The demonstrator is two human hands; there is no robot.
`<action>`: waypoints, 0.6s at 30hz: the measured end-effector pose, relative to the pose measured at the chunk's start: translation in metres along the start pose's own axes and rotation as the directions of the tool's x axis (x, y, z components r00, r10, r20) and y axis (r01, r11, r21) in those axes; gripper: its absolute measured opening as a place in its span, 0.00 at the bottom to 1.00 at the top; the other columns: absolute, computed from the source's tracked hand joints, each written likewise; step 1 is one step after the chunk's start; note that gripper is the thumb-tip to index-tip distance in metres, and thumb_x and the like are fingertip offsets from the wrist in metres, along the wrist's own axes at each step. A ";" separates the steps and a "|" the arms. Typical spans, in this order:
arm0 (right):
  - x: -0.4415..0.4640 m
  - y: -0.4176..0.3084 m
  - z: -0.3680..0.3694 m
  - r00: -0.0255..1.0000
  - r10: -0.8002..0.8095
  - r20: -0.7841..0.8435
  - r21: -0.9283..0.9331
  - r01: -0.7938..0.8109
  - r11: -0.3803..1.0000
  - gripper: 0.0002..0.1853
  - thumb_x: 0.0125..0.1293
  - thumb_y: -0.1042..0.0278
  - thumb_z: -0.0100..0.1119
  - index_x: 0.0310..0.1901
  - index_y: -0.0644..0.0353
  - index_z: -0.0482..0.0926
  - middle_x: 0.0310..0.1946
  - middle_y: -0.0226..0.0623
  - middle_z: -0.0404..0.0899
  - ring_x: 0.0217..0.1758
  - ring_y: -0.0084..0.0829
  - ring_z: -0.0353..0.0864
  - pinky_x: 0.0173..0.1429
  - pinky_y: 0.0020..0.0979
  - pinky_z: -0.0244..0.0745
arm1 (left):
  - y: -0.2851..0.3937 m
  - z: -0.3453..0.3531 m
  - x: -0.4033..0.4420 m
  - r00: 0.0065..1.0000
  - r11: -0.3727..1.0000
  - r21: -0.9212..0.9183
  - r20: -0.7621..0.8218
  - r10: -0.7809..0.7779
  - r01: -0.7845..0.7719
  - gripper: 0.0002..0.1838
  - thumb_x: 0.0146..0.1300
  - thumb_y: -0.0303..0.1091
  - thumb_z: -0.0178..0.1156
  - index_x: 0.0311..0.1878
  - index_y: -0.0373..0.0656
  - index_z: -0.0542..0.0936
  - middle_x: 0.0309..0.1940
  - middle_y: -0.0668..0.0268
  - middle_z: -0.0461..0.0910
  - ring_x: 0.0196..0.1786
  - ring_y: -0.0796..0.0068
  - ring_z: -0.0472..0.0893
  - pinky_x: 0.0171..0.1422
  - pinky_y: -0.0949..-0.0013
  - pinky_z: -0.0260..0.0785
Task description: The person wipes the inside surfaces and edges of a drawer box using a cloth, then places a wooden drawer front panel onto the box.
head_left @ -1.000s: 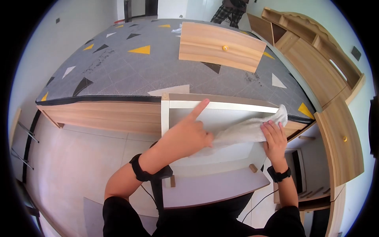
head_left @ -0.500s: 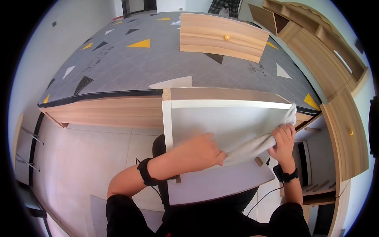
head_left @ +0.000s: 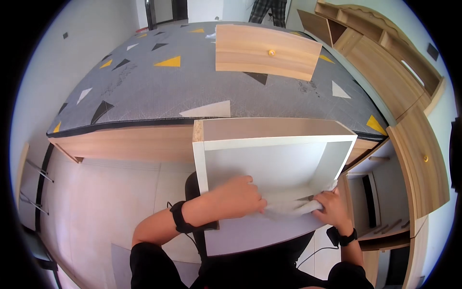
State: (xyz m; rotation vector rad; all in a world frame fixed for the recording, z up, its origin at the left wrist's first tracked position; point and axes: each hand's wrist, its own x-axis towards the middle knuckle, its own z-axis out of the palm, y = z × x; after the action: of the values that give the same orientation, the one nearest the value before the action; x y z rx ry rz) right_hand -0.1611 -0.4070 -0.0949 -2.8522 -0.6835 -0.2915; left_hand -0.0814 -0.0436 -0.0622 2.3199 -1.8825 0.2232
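Cloth (head_left: 291, 207) lies bunched over the near part of a white drawer box (head_left: 274, 143), above the person's lap. At three o'clock of it, the right hand (head_left: 333, 207) grasps one end. At nine o'clock, the left hand (head_left: 235, 196) is curled by the other end; if it grips, I cannot tell. The far wall of the drawer box stands between cloth and mattress (head_left: 139, 91). On the mattress, at twelve o'clock, lies a wooden panel (head_left: 250, 50).
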 end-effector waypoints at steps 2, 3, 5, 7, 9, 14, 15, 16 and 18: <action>-0.005 0.000 0.002 0.998 0.027 0.065 0.159 -0.037 0.987 0.16 0.49 0.61 0.70 0.40 0.56 0.83 0.29 0.38 0.81 0.39 0.39 0.81 0.53 0.38 0.61 | 0.003 -0.002 -0.001 0.999 1.000 -0.011 0.050 -0.001 0.001 0.11 0.70 0.42 0.59 0.34 0.46 0.76 0.24 0.68 0.77 0.34 0.66 0.80 0.55 0.64 0.71; -0.008 0.004 0.001 0.982 0.072 0.177 0.179 -0.104 0.978 0.17 0.51 0.61 0.71 0.43 0.56 0.83 0.32 0.40 0.83 0.40 0.42 0.81 0.56 0.39 0.64 | 0.003 -0.001 -0.002 0.999 1.000 -0.003 0.053 -0.003 0.003 0.11 0.70 0.42 0.59 0.34 0.46 0.76 0.24 0.68 0.77 0.34 0.66 0.80 0.55 0.64 0.71; -0.011 0.010 -0.004 0.973 0.082 0.216 0.214 -0.129 0.968 0.19 0.51 0.62 0.72 0.45 0.57 0.83 0.35 0.41 0.84 0.41 0.44 0.82 0.56 0.41 0.68 | 0.001 0.005 -0.003 0.995 0.997 -0.074 0.097 -0.028 0.035 0.12 0.72 0.42 0.57 0.34 0.46 0.77 0.23 0.66 0.78 0.34 0.64 0.81 0.54 0.63 0.71; -0.005 0.004 -0.020 0.945 0.092 0.315 0.262 -0.179 0.948 0.23 0.54 0.65 0.76 0.51 0.60 0.80 0.40 0.44 0.86 0.43 0.45 0.85 0.50 0.42 0.79 | 0.002 0.007 -0.002 0.994 0.993 -0.109 0.101 -0.031 0.042 0.13 0.72 0.43 0.57 0.34 0.45 0.77 0.23 0.65 0.78 0.34 0.62 0.82 0.53 0.63 0.71; -0.012 0.014 -0.018 0.946 0.153 0.285 0.429 -0.268 0.863 0.23 0.56 0.66 0.76 0.52 0.61 0.79 0.43 0.44 0.86 0.43 0.41 0.86 0.48 0.40 0.80 | 0.002 0.010 -0.002 0.994 0.989 -0.141 0.107 -0.031 0.046 0.14 0.73 0.44 0.56 0.34 0.45 0.77 0.23 0.64 0.79 0.34 0.61 0.82 0.51 0.62 0.71; -0.004 0.000 -0.034 0.867 0.354 0.350 0.395 -0.479 0.784 0.22 0.60 0.70 0.75 0.55 0.61 0.79 0.60 0.44 0.81 0.39 0.31 0.86 0.46 0.33 0.83 | 0.004 0.009 -0.006 0.977 0.981 -0.150 0.195 -0.089 0.120 0.16 0.74 0.45 0.54 0.33 0.45 0.77 0.22 0.62 0.79 0.33 0.58 0.82 0.50 0.61 0.70; -0.003 -0.002 -0.032 0.868 0.353 0.348 0.393 -0.477 0.786 0.22 0.60 0.70 0.75 0.55 0.61 0.79 0.60 0.44 0.81 0.39 0.31 0.86 0.46 0.33 0.83 | 0.003 0.008 -0.006 0.977 0.982 -0.148 0.191 -0.090 0.120 0.16 0.74 0.45 0.54 0.33 0.45 0.77 0.22 0.62 0.79 0.33 0.58 0.82 0.50 0.61 0.70; -0.005 -0.003 -0.029 0.911 0.305 0.277 0.374 -0.395 0.839 0.22 0.60 0.69 0.74 0.55 0.60 0.79 0.58 0.42 0.82 0.41 0.34 0.86 0.47 0.33 0.83 | 0.002 0.007 -0.006 0.973 0.979 -0.158 0.211 -0.091 0.126 0.15 0.74 0.45 0.54 0.37 0.44 0.79 0.23 0.61 0.80 0.33 0.57 0.83 0.50 0.61 0.70; -0.005 -0.007 -0.025 0.944 0.255 0.207 0.337 -0.314 0.888 0.22 0.59 0.69 0.74 0.55 0.59 0.80 0.55 0.41 0.83 0.43 0.37 0.86 0.49 0.34 0.83 | 0.001 0.005 -0.005 0.971 0.977 -0.171 0.222 -0.086 0.125 0.15 0.74 0.44 0.55 0.41 0.43 0.81 0.24 0.60 0.82 0.34 0.57 0.83 0.49 0.60 0.71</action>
State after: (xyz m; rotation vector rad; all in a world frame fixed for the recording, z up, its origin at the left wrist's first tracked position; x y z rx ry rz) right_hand -0.1725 -0.4090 -0.0715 -2.5776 -0.2910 0.1020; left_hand -0.0829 -0.0405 -0.0685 2.3875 -1.7732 -0.2119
